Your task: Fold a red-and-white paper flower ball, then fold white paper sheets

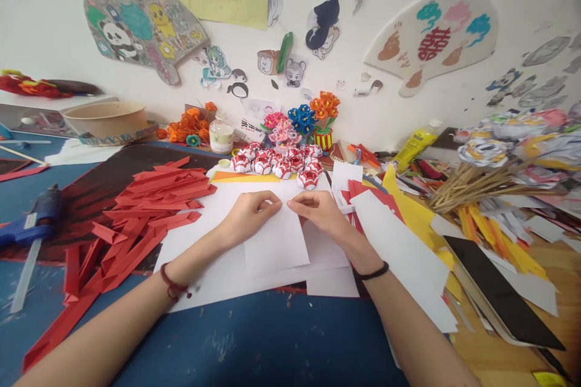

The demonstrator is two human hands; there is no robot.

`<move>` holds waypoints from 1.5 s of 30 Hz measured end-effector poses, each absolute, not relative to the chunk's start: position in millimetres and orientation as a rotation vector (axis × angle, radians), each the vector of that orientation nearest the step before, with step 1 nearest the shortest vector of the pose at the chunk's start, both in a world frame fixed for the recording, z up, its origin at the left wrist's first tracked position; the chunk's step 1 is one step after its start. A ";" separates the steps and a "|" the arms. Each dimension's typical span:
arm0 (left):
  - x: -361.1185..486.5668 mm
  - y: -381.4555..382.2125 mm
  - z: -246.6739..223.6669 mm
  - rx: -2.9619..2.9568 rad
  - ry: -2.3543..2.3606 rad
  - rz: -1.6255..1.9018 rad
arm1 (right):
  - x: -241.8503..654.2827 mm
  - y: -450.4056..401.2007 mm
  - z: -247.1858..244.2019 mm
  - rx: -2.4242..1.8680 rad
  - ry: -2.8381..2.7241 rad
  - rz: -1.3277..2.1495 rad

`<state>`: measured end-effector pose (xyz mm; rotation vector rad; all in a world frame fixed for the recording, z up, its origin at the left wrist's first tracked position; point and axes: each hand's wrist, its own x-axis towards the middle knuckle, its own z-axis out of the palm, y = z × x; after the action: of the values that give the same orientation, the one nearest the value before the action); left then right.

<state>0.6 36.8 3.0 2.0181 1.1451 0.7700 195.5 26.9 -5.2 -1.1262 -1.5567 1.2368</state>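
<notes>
Both hands meet near the middle of the head view, over white paper sheets (204,266). My left hand (252,211) has thumb and fingertips pinched on the top edge of a white paper square (276,248). Just to the right, my right hand (318,210) pinches the same square near its upper right corner. A small gap separates the fingertips of the two hands. Beyond them sits a cluster of red and white paper flowers (284,163). Folded red paper strips (149,211) are piled to the left of my left hand.
A blue glue gun (40,217) lies at the far left. Behind stand a round bowl (106,118), a jar (221,135) and a striped flowerpot (323,140). To the right are white paper strips (403,254), a black tablet-like object (499,290) and paper flowers on sticks (481,154).
</notes>
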 end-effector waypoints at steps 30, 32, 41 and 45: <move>-28.0 64.0 4.9 1.825 0.948 0.802 | 234.7 40.0 -5.0 -1.188 -1.467 0.739; -27.7 65.2 4.4 1.849 1.025 0.865 | 232.4 38.9 -4.2 -1.172 -1.439 0.774; -17.2 55.2 6.7 1.982 1.032 0.780 | 219.6 37.0 -7.9 -1.164 -1.493 1.050; -16.0 51.8 9.7 2.049 1.023 0.660 | 217.8 34.5 -4.9 -1.151 -1.727 1.211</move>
<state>-16.0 51.8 9.7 2.0489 1.0226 0.6603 217.8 34.5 -4.9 -1.1507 -1.7269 1.2112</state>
